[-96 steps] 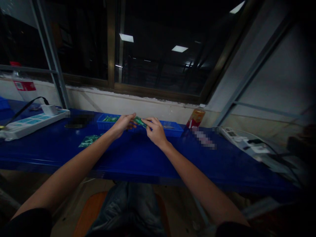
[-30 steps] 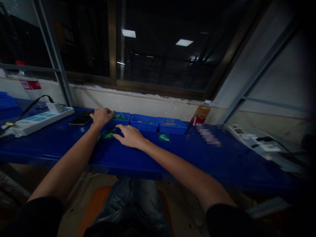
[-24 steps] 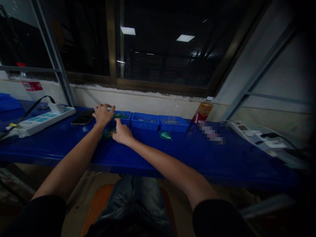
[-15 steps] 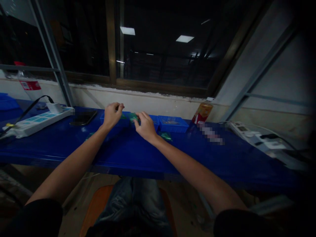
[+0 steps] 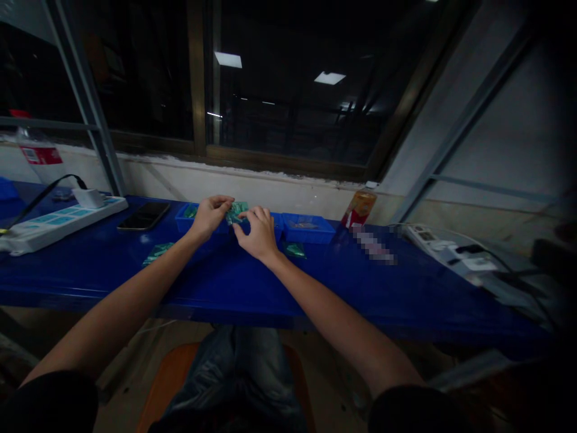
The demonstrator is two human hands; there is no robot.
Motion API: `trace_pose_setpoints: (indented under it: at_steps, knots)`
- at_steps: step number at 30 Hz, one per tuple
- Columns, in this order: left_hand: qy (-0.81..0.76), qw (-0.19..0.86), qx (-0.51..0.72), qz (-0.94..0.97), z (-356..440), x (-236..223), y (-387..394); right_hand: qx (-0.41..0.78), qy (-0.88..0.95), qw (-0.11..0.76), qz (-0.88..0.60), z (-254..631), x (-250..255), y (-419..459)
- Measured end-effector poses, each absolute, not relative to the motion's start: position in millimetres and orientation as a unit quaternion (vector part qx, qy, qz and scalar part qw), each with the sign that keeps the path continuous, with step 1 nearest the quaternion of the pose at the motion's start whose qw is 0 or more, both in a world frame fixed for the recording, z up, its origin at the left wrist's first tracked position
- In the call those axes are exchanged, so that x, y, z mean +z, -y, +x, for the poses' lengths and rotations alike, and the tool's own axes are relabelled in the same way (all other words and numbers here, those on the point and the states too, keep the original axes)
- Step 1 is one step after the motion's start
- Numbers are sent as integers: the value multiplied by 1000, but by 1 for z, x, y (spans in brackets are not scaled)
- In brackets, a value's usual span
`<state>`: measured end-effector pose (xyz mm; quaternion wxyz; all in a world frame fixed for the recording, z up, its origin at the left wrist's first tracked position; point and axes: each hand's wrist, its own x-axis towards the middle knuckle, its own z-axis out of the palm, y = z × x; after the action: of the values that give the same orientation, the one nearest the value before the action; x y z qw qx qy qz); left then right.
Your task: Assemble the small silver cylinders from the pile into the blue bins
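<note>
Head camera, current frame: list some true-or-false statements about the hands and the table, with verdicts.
The right hand holds a green packet, the left hand at its edge. True.
The phone lies under the left hand. False: the phone lies near the white power strip.
Another packet lies before the rightmost blue tray. True.
The blue trays are stacked. False: the trays stand in a row.
The red-capped bottle stands at the far left. True.

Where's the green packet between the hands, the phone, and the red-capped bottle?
Green packet (image 5: 234, 212): head view, its middle.
Phone (image 5: 144, 216): head view, its dark screen.
Red-capped bottle (image 5: 41, 156): head view, its red label.
</note>
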<state>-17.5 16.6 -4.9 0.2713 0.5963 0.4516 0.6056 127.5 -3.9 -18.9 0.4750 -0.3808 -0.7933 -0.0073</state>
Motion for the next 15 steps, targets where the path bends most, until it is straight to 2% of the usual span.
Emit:
trace_pose_setpoints:
  at_steps: [5,7,11,13,15]
  knots:
    - [-414,91,561,711,-11,1,0,409,653,483,-415,134,-17,-11]
    - [-401,52,519,753,-5,1,6,493,595,488,-405,135,-18,-14]
    - [-391,29,446,805,1,2,12,505,554,531,-397,137,-19,-18]
    - [-400,38,438,804,2,3,12,448,566,561,-406,139,-18,-19]
    - [-435,81,454,774,1,3,10,333,623,574,-414,142,-17,-19]
